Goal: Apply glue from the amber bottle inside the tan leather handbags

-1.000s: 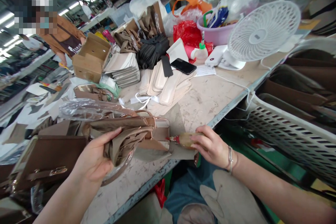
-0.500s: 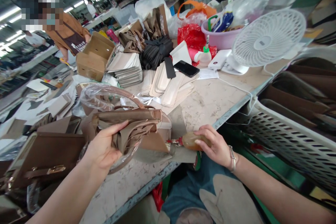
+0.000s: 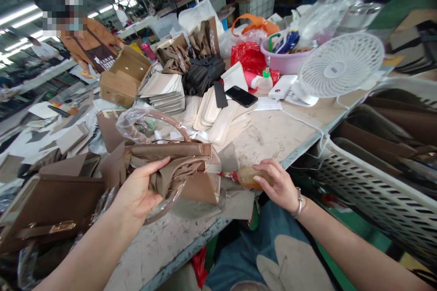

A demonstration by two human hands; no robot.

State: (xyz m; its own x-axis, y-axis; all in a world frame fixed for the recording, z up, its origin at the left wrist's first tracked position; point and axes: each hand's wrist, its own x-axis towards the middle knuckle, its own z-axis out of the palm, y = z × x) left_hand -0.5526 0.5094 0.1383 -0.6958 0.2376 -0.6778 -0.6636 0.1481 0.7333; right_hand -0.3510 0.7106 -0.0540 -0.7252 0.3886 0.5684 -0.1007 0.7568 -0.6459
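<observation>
My left hand (image 3: 141,191) is closed on the gathered lining and upper edge of a brown handbag (image 3: 198,187), which lies tilted on the bench. Its handle (image 3: 167,122) is partly wrapped in clear plastic. In my right hand (image 3: 278,186) is a glue bottle (image 3: 251,176), a soft yellowish one with a red, crusted nozzle, held sideways. The nozzle tip is right by the open side edge of the bag; whether it touches, I cannot tell. A grey piece of material (image 3: 239,204) lies under the bag at the bench edge.
Finished-looking brown bags (image 3: 61,209) lie at the left. Behind are stacked panels (image 3: 167,93), a phone (image 3: 241,96), a white fan (image 3: 341,66) and a purple basin (image 3: 285,57). A white crate (image 3: 368,182) of bags stands right. A co-worker (image 3: 92,45) stands beyond the cardboard box (image 3: 123,77).
The bottle's nozzle has moved up along the bag's side edge, from near its lower corner. My left hand keeps its hold on the bag. The view has shifted slightly.
</observation>
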